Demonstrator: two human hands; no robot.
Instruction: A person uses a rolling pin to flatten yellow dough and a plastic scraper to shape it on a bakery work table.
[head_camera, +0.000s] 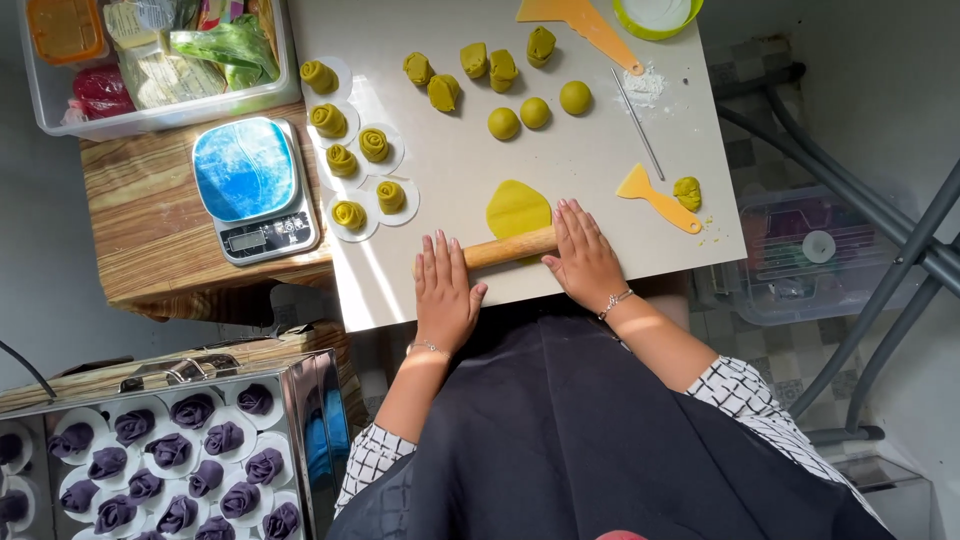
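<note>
Step in hand: rolling a flattened green dough disc (517, 208) thin under a wooden rolling pin (508, 248), by the look of it.
Left hand (444, 290): spread flat, palm down over the pin's left end, gripping nothing.
Right hand (585, 255): fingers extended, pressing the pin's right end, likewise not closed.
Dough disc: on the white board (450, 170), touching the pin's far side, near the front edge.
Nearby: green dough balls (535, 112) further back; finished green rose buns (350, 150) on paper rounds to the left; blue kitchen scale (255, 187) beside them.
Next move calls for: even pressure from both palms, pin pushed straight across the disc, judging from the present hold.
</note>
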